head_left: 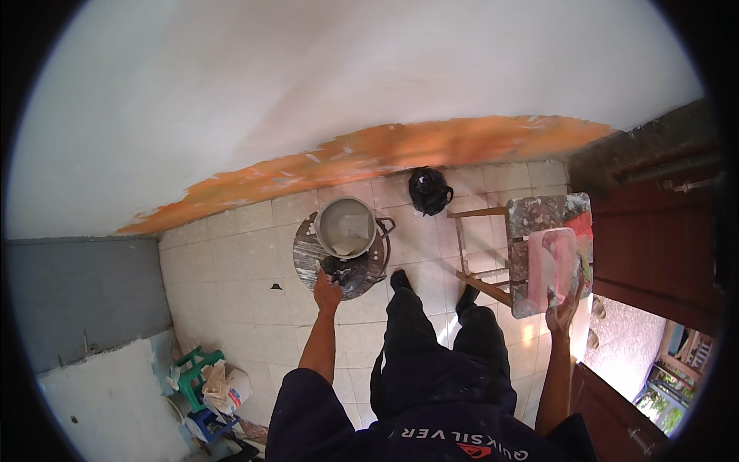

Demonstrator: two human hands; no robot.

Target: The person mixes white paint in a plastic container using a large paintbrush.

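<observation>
My left hand (328, 291) reaches down to the near side of a round wooden stool (303, 259). Its fingers close on a crumpled black plastic bag (352, 276) lying on the seat. Beside the bag stands a metal pot (328, 225) with pale grey paste and a flat light piece inside. At the right, my right hand (564, 313) grips the near end of a pink plastic container (534, 271), its fingers along the right side. The container rests on a paint-spattered wooden stool top (531, 219) and has whitish stuff in it.
A tied black bag (429, 191) sits on the tiled floor by the wall (369, 77), whose lower strip is orange under white. Green and blue plastic stools (191, 377) and a white bucket (235, 389) stand lower left. Dark red doors (654, 239) flank a bright doorway at right.
</observation>
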